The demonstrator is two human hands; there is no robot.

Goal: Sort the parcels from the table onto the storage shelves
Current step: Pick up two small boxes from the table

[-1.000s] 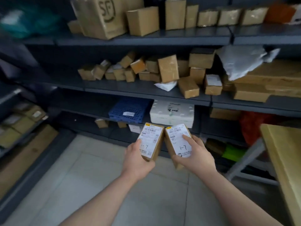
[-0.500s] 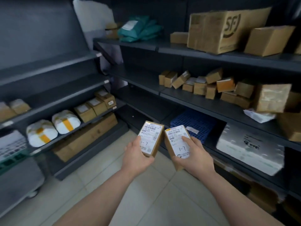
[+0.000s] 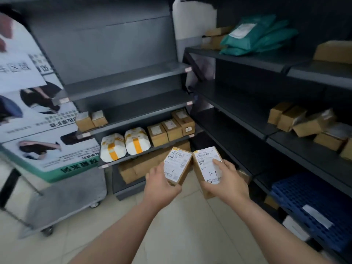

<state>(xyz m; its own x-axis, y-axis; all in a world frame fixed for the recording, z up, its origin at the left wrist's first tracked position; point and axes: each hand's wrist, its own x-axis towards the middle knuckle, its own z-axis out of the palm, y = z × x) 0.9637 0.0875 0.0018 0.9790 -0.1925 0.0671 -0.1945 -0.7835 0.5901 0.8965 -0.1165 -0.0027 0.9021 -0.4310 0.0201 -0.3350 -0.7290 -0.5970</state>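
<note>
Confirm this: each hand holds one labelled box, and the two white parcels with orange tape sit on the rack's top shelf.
Wrong on the shelf. In the head view the left hand and right hand each hold one labelled box, but the two white parcels sit on a low shelf, beside three brown boxes.
</note>
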